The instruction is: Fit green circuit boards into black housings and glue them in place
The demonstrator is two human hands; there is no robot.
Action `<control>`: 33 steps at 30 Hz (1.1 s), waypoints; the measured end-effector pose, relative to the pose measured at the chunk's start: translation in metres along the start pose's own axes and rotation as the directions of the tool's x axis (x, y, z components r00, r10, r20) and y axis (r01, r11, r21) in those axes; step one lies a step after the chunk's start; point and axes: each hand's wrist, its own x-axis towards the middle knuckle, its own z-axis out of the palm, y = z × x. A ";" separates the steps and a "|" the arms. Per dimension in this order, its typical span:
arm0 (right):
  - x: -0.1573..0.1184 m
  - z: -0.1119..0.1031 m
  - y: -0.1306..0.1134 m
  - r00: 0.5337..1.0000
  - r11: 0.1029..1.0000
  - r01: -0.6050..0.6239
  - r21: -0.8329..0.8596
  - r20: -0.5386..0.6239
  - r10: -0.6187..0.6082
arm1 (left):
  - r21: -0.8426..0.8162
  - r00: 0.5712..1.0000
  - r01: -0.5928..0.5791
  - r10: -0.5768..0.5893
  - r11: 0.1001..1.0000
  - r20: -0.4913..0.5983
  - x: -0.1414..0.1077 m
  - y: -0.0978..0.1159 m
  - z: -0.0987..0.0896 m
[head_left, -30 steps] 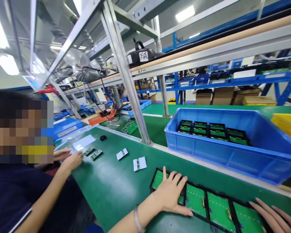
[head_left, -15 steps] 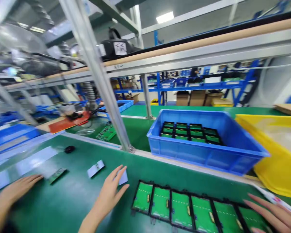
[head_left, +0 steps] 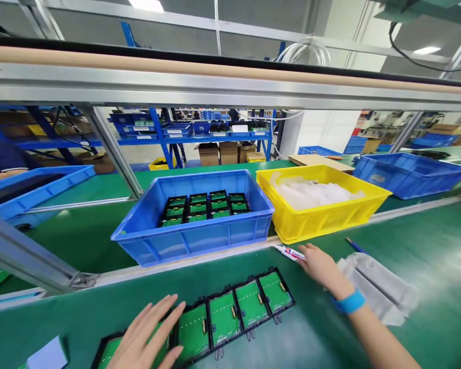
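The splayed-fingered left hand (head_left: 148, 335) could skew the boards (head_left: 225, 316) by dragging; whether the right hand (head_left: 319, 264) grips the tube (head_left: 291, 253) is unclear.

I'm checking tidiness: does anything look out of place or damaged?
Nothing plainly spilled or damaged. Only the wrinkled pale sheet beside the right hand looks untidy, its edges uneven, while the boards sit in a neat row.

1. Green rectangular circuit boards (head_left: 223, 318) bear dotted white lines inside black plastic frames (head_left: 265, 298).
2. The slim white tube (head_left: 291, 252) has red and blue print.
3. One deep plastic bin (head_left: 200, 245) is blue; the yellow plastic bin (head_left: 330, 217) holds whitish crumpled material (head_left: 311, 193).
4. The smooth desk (head_left: 311, 333) is green.
5. The narrow wristband (head_left: 350, 302) is bright blue.
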 end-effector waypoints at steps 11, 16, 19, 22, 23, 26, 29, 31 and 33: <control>0.015 0.020 -0.008 0.999 0.879 -0.024 0.476 -0.011 0.033 | -0.458 0.956 0.189 -0.057 0.869 0.286 0.056 0.106 0.004; -0.015 -0.010 -0.018 0.991 0.463 0.089 0.882 -0.034 -0.126 | -0.697 0.794 0.604 -0.220 0.388 0.566 0.070 0.144 0.014; -0.045 -0.021 -0.046 0.974 0.153 0.066 0.986 -0.031 -0.225 | -0.786 0.766 0.617 -0.195 -0.049 0.613 0.081 0.161 0.017; -0.072 -0.018 -0.078 0.971 -0.045 0.007 0.999 -0.018 -0.238 | -0.761 0.749 0.583 -0.177 -0.284 0.639 0.088 0.174 0.018; -0.079 -0.015 -0.087 0.972 -0.090 -0.009 0.996 -0.013 -0.233 | -0.759 0.741 0.584 -0.193 -0.290 0.644 0.089 0.177 0.019; -0.092 -0.006 -0.107 0.974 -0.177 -0.045 0.983 0.004 -0.227 | -0.772 0.716 0.599 -0.289 -0.213 0.635 0.083 0.181 0.025; -0.099 0.001 -0.117 0.940 -0.223 -0.103 0.969 0.021 -0.340 | -0.768 0.683 0.630 -0.386 -0.118 0.619 0.068 0.179 0.030; -0.102 0.008 -0.120 0.892 -0.195 -0.115 0.974 0.015 -0.451 | -0.750 0.654 0.657 -0.435 -0.081 0.619 0.057 0.178 0.031; -0.107 0.020 -0.121 0.854 -0.123 -0.090 0.988 0.013 -0.521 | -0.728 0.628 0.682 -0.455 -0.069 0.632 0.048 0.177 0.029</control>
